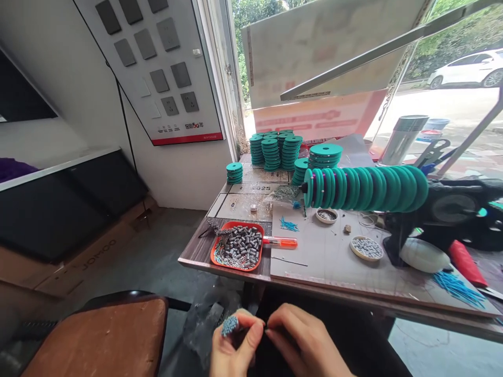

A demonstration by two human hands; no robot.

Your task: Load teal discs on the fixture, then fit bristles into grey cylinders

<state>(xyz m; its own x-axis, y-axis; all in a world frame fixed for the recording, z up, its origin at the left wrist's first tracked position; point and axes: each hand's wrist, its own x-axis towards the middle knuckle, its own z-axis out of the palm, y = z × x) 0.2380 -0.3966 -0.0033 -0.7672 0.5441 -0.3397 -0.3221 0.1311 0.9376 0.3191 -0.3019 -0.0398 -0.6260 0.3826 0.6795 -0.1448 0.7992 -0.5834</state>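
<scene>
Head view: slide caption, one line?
Left hand gripping a blue bundle, right hand close beside it, before a worktable with teal spools and an orange tray of grey cylinders.

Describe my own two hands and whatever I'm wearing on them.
The left grip and right grip are bare human hands with slim, rounded fingers. Neither wears a glove, and no sleeve or cuff shows; the picture's lower edge cuts off the arms. No cables or clear markings show.

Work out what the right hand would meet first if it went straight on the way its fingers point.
Most likely the left hand, just ahead of the right hand; whether they touch is unclear.
</scene>
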